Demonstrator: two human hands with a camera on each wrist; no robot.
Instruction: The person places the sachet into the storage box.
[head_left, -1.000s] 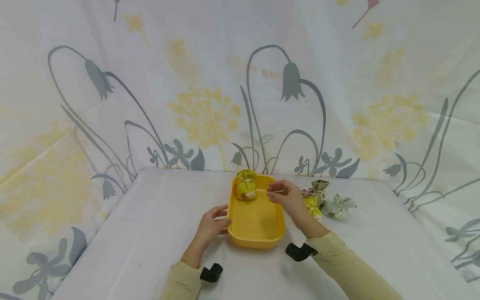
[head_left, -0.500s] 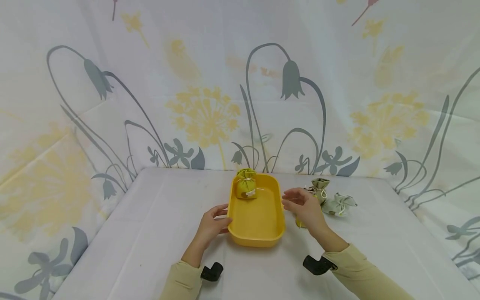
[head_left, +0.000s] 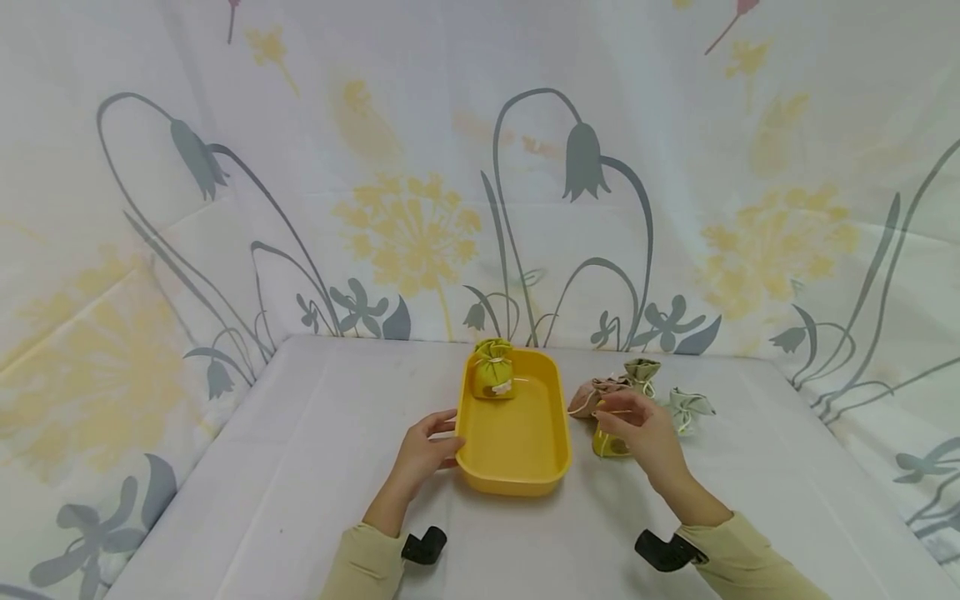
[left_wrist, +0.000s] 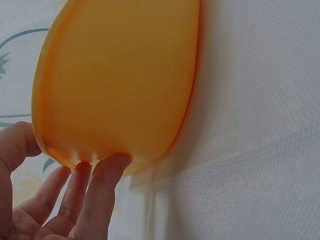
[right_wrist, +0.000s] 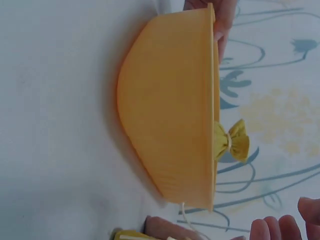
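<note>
A yellow plastic tray (head_left: 513, 442) stands in front of me in the head view. My left hand (head_left: 424, 450) holds its near left side, thumb at the rim and fingertips against the outer wall (left_wrist: 120, 90). Inside, at the far left corner, sits a yellow-green drawstring pouch (head_left: 493, 375). To the right of the tray, my right hand (head_left: 643, 433) hovers with loosely bent fingers over a second yellow pouch (head_left: 609, 444), partly hidden by the hand. In the right wrist view, the thumb and fingertips (right_wrist: 289, 229) are apart with nothing seen between them.
Close behind the right hand are a pinkish-brown pouch (head_left: 588, 398), an olive-brown pouch (head_left: 641, 373) and a pale grey-green pouch (head_left: 686, 408). A white cloth covers the table (head_left: 337, 400). Flower-printed fabric (head_left: 420, 233) hangs behind it.
My right hand has moved right, from over the tray's right rim to the second yellow pouch, uncovering the pinkish-brown pouch. The left hand and tray have stayed in place.
</note>
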